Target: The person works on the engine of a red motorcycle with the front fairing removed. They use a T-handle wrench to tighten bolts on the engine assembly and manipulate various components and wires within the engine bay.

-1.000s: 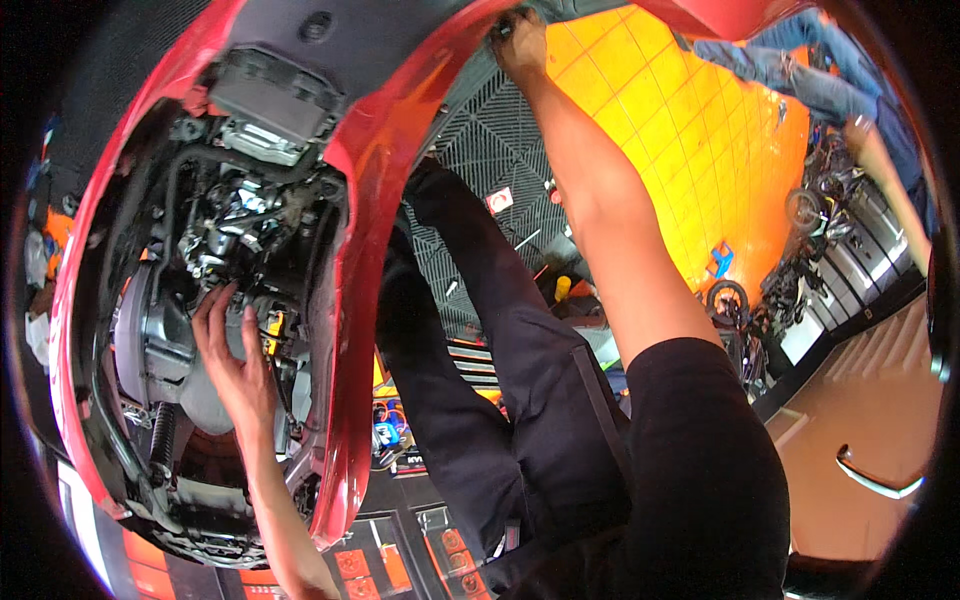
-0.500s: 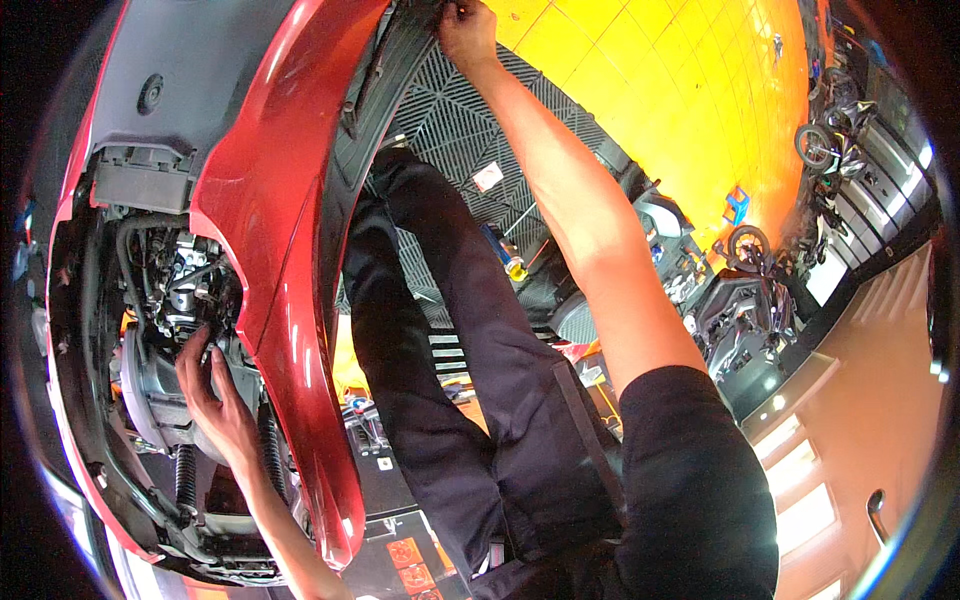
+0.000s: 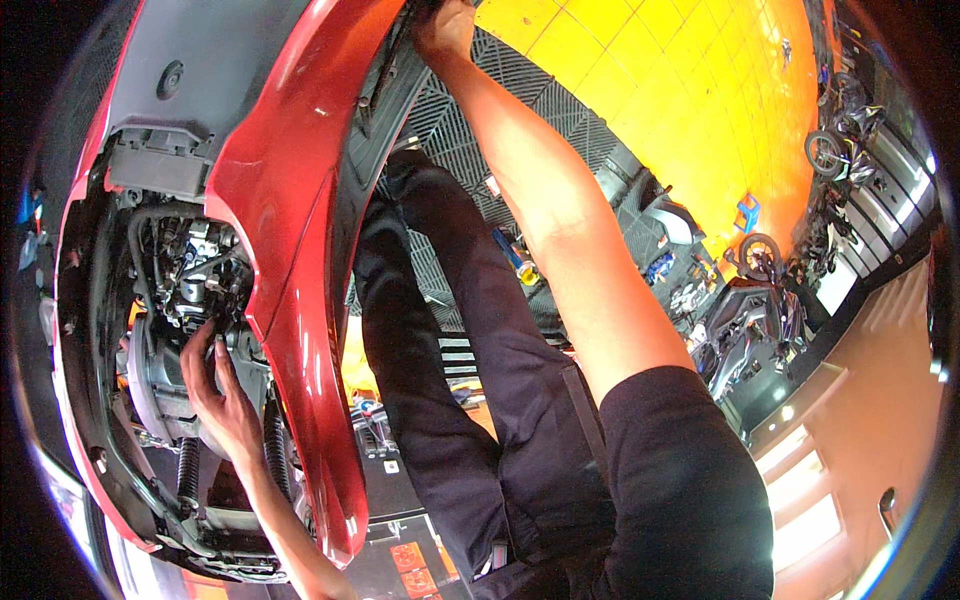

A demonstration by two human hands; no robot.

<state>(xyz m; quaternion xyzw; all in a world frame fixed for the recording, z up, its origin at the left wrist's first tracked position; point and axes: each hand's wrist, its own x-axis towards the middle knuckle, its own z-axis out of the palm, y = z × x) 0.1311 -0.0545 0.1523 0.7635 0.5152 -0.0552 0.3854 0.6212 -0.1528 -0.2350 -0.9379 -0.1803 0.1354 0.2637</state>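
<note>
My left hand (image 3: 225, 400) reaches into the opened body of a red scooter (image 3: 290, 215). Its thumb and fingers are stretched up and slightly apart, with the tips against or close to the engine parts (image 3: 195, 275), where a silvery metal unit shows. I see nothing held between them. At the top edge my right hand (image 3: 447, 35) is beside the dark inner edge of the scooter's front panel. Its fingers look curled, but the picture's edge and shadow hide what they close on.
Two coil springs (image 3: 188, 470) stand below my left hand, inside the frame. A black box (image 3: 160, 165) sits above the engine. My legs in dark trousers (image 3: 480, 330) are right of the scooter, over dark ribbed floor tiles (image 3: 445, 130). Parked motorcycles (image 3: 750, 320) stand farther right.
The scooter and my left hand sit slightly farther right in the picture. My right hand and forearm have shifted left, with the hand nearer the scooter's panel. The left fingers keep much the same pose.
</note>
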